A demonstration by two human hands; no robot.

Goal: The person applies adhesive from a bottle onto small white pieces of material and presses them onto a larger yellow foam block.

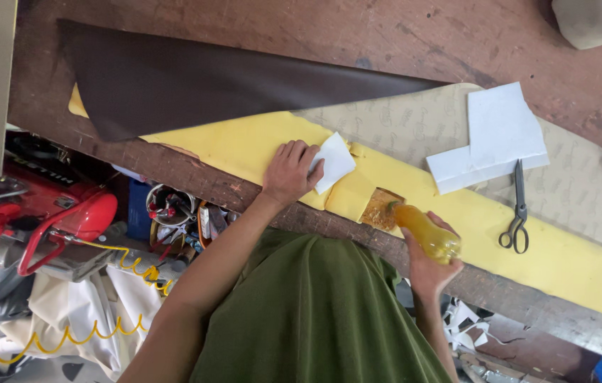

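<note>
My left hand (289, 173) lies flat on a long yellow foam strip (244, 145) and holds a small white foam piece (334, 162) against it with the fingers. In my right hand (425, 268) is a yellow plastic bottle (427, 232), tipped with its nozzle down at a brownish, wet-looking patch (380, 208) near the strip's front edge. A dark brown leather sheet (194, 78) is folded back over the far left end of the foam.
Scissors (517, 216) lie on the foam to the right, beside a white L-shaped foam piece (489, 138) on patterned beige board (400, 120). The worn wooden bench (329, 28) runs diagonally. Below its edge stand a red compressor (38, 206), a coiled yellow hose (67, 333) and tool containers (170, 209).
</note>
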